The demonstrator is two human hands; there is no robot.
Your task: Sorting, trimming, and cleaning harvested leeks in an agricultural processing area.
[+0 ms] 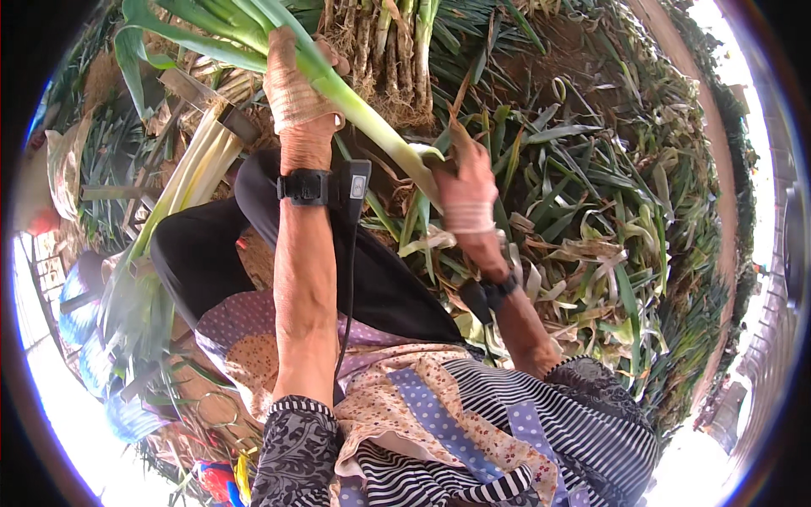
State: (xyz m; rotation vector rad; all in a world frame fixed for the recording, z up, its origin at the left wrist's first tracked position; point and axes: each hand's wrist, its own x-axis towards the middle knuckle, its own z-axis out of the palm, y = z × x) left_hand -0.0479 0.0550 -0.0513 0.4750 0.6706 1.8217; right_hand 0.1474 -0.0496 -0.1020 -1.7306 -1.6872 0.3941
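Observation:
My left hand [300,89], in a pale fingerless glove, is closed around the upper part of a long leek [363,114]. Its green leaves spread toward the upper left, and its white end slants down to the right. By that white end is my right hand [467,186], also gloved and smeared by motion, so its finger grip cannot be made out. A small strip of outer leaf [427,152] curls away from the stem beside it. Leek bundle [393,55] stands beyond my hands, its roots toward me.
More trimmed leeks [190,173] lie on a metal rack [186,89] at my left. Heaped cut leaves [591,160] cover the ground to the right, with pale peelings [583,291] nearer. A black cable [348,287] runs along my left forearm. My bent knees [203,245] are below.

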